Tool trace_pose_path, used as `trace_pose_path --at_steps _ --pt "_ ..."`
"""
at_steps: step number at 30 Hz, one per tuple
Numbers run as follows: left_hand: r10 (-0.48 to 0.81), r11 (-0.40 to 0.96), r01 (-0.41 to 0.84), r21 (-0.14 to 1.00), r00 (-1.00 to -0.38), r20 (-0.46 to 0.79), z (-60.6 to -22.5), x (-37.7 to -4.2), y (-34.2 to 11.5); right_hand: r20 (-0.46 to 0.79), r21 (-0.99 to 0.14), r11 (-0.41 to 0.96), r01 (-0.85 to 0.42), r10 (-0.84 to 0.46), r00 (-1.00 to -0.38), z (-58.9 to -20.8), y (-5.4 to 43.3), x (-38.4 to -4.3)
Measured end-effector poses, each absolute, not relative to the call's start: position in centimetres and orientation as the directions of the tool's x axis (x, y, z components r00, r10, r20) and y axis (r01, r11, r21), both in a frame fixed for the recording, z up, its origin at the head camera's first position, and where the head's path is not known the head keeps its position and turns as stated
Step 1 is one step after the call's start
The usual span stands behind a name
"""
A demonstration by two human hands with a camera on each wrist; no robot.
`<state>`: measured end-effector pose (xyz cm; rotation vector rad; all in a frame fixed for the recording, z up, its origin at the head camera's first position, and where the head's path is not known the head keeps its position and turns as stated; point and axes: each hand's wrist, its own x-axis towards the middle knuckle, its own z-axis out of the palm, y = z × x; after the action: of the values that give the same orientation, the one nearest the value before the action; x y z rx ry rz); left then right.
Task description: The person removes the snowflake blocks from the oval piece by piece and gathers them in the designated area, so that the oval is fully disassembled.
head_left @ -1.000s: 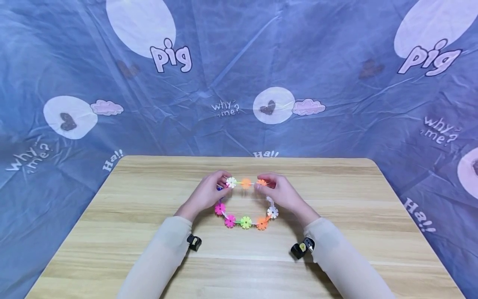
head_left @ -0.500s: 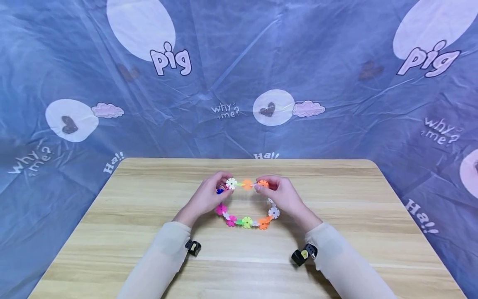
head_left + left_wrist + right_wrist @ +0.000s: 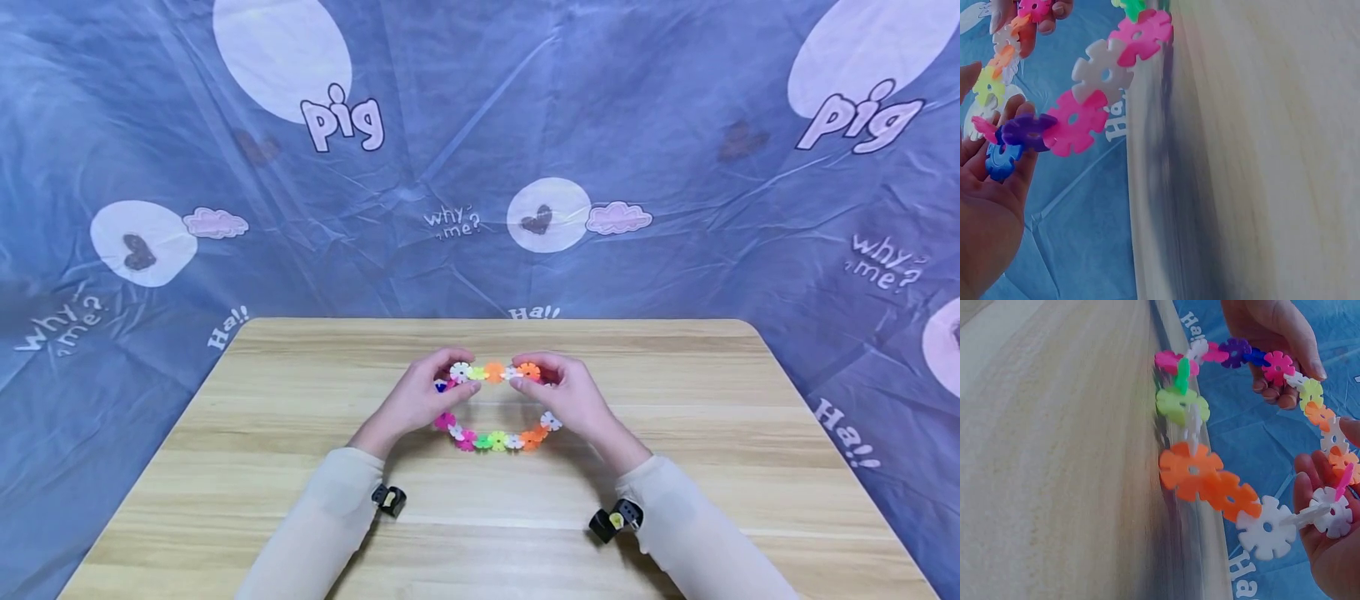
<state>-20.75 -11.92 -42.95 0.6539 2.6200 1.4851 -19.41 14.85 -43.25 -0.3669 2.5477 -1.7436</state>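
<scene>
Right now the fingers of both hands are drawn in narrow on one loop of flower-shaped discs [image 3: 498, 441]: the left hand [image 3: 422, 390] pinches it beside a white disc [image 3: 461, 372], thumb in front and fingertips behind, while the right hand [image 3: 567, 392] grips it by an orange disc [image 3: 529, 370], fingers bent round the back. Between the two thumbs runs a short span, yellow-green, orange and white, and look at the left wrist view, where a blue disc [image 3: 1002, 164] sits right against the left fingers, purple and pink next in line. Over on the right wrist side, a white disc [image 3: 1332, 514] lies before the right palm. Outward we go: the loop's other side hangs toward the person, pinks to the left, oranges and white to the right, all above the wooden table [image 3: 225, 467]. Pale sleeves [image 3: 315, 517], a black wrist camera [image 3: 390, 500] at each cuff, and beyond, a blue printed cloth [image 3: 420, 117].
</scene>
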Motion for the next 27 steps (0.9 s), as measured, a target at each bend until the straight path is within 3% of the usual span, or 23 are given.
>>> trace_pose_path --at_steps 17,27 --pt "0.468 0.404 0.4 0.822 -0.863 0.19 -41.9 -19.8 -10.9 0.149 -0.932 0.288 -0.218 -0.243 -0.959 -42.8 14.7 -17.7" --pt "0.437 0.432 0.376 0.82 -0.882 0.175 -41.6 -19.8 -10.5 0.195 -0.924 0.275 -0.265 -0.256 -0.947 -42.6 14.5 -17.4"
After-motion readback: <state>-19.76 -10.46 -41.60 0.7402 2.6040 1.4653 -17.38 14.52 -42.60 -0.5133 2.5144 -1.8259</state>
